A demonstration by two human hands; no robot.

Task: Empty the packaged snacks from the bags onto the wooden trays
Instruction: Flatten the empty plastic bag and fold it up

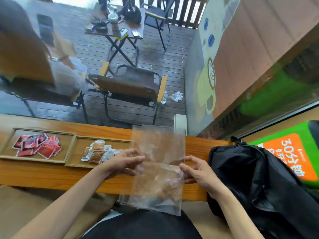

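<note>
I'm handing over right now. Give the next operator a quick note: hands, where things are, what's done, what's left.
Left hand and right hand pinch the sides of a clear bag over the counter; it looks empty.
Left tray: red packets. Right tray: brown packets.
Done: both trays filled.
Left: set the bag aside; check the black backpack for more.

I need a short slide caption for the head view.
Both hands hold an emptied clear bag beside two snack-filled wooden trays.
</note>
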